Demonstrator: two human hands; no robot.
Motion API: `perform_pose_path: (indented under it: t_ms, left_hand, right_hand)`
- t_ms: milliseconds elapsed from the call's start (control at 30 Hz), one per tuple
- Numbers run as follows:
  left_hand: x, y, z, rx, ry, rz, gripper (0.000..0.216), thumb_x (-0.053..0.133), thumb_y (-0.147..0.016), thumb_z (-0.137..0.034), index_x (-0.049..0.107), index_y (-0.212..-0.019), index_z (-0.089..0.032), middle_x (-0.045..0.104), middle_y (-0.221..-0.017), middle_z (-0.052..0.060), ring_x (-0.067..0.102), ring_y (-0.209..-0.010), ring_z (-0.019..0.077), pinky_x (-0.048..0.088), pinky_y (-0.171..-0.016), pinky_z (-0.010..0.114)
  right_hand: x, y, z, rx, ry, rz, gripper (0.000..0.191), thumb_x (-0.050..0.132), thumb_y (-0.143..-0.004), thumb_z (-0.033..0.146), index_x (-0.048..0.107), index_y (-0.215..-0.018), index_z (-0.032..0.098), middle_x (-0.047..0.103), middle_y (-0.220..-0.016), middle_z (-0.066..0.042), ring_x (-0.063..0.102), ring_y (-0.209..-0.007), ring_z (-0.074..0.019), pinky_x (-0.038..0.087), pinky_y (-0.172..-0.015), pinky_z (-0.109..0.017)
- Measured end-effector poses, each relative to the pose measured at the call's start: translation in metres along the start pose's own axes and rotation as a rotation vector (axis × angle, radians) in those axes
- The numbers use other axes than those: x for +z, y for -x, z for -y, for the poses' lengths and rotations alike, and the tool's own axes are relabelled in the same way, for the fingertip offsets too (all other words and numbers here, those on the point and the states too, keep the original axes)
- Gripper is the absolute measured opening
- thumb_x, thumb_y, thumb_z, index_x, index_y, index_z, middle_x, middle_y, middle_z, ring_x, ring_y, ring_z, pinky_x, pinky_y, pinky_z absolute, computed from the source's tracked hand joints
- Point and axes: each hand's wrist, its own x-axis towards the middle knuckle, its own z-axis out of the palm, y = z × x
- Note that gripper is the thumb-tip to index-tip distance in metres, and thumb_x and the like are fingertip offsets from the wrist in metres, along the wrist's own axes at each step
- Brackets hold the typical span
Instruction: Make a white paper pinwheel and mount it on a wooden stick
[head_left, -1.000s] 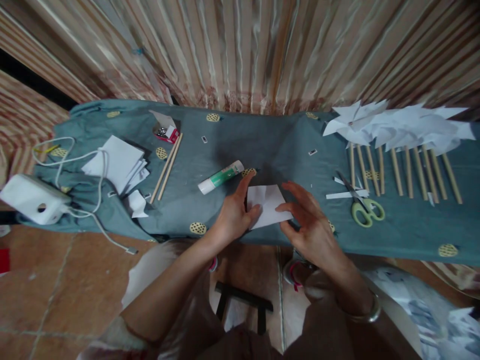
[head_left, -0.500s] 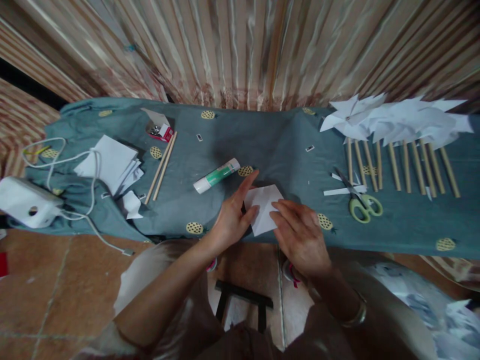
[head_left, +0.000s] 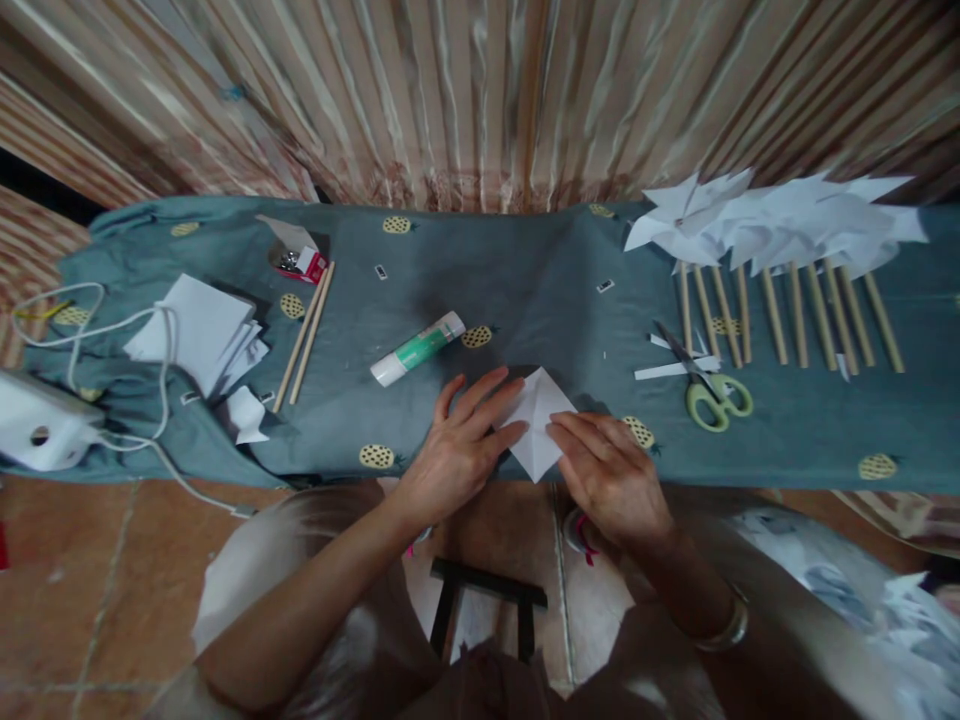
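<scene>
A small white square of paper (head_left: 536,425) with crease lines lies turned cornerwise near the table's front edge. My left hand (head_left: 461,445) is at its left side, fingers stretched and spread, the thumb and fingertips touching the paper. On the opposite side, my right hand (head_left: 611,465) has its fingers pressed together on the paper's right edge; its thumb is hidden. Beyond my left hand lies a glue stick (head_left: 418,348) with a green label. Green-handled scissors (head_left: 709,390) rest right of my right hand, over narrow paper strips (head_left: 667,371).
Paper pinwheels (head_left: 780,225) on wooden sticks (head_left: 817,315) lie at the right. On the left are a paper stack (head_left: 199,330), two bare sticks (head_left: 306,340), a small red box (head_left: 311,266) of metal pieces and a white device (head_left: 45,420) with a cable. A curtain (head_left: 465,100) hangs behind.
My left hand has turned and its fingers have spread out over the paper's left side. The paper now points a corner toward me. My right hand stays on its right edge. The view has shifted slightly.
</scene>
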Motion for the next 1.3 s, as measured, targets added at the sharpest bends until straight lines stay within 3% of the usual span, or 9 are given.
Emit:
perform_pose_path:
  t_ms: [133,233,667,900,1300]
  left_hand:
    - [0.0,0.0,-0.001,-0.01,0.005,-0.03,0.017,0.055,-0.094,-0.019,0.069,-0.103,-0.022,0.069,-0.121,0.005,0.054,-0.123,0.0211,0.026,-0.113,0.05]
    - [-0.001,-0.001,0.0,-0.024,0.032,-0.027,0.015,0.057,-0.094,-0.02,0.069,-0.102,-0.022,0.074,-0.11,0.002,0.06,-0.109,0.0186,0.029,-0.11,0.048]
    - [-0.002,-0.004,-0.001,-0.061,0.091,-0.023,0.013,0.055,-0.095,-0.02,0.067,-0.097,-0.018,0.075,-0.093,0.002,0.062,-0.093,0.0176,0.036,-0.098,0.041]
    - [0.001,-0.005,-0.001,-0.194,0.201,-0.025,0.019,0.052,-0.096,-0.024,0.067,-0.105,-0.017,0.071,-0.087,0.004,0.061,-0.087,0.0172,0.041,-0.089,0.037]
    - [0.007,-0.007,0.0,-0.354,0.278,-0.031,0.022,0.057,-0.093,-0.025,0.06,-0.114,-0.018,0.071,-0.086,0.003,0.063,-0.082,0.0186,0.042,-0.089,0.038]
  right_hand:
    - [0.001,0.004,-0.002,-0.024,-0.032,-0.018,0.021,0.056,-0.09,0.012,0.069,-0.106,0.01,0.074,-0.109,-0.013,0.065,-0.099,-0.0248,0.054,-0.09,-0.038]
    - [0.002,0.005,-0.004,-0.012,-0.077,-0.031,0.02,0.057,-0.089,0.012,0.069,-0.104,0.009,0.074,-0.107,-0.013,0.065,-0.099,-0.0244,0.056,-0.09,-0.038]
    - [0.0,0.002,-0.004,0.165,-0.325,-0.018,0.017,0.054,-0.093,0.017,0.07,-0.1,0.015,0.075,-0.1,-0.011,0.068,-0.092,-0.0214,0.055,-0.086,-0.037]
    - [-0.001,-0.003,-0.005,0.378,-0.459,-0.026,0.011,0.057,-0.092,0.023,0.068,-0.094,0.02,0.074,-0.093,-0.005,0.069,-0.087,-0.0187,0.054,-0.082,-0.033]
    - [0.007,-0.009,-0.006,0.421,-0.367,-0.059,0.013,0.058,-0.092,0.028,0.065,-0.085,0.02,0.072,-0.088,-0.005,0.065,-0.084,-0.0199,0.051,-0.079,-0.033]
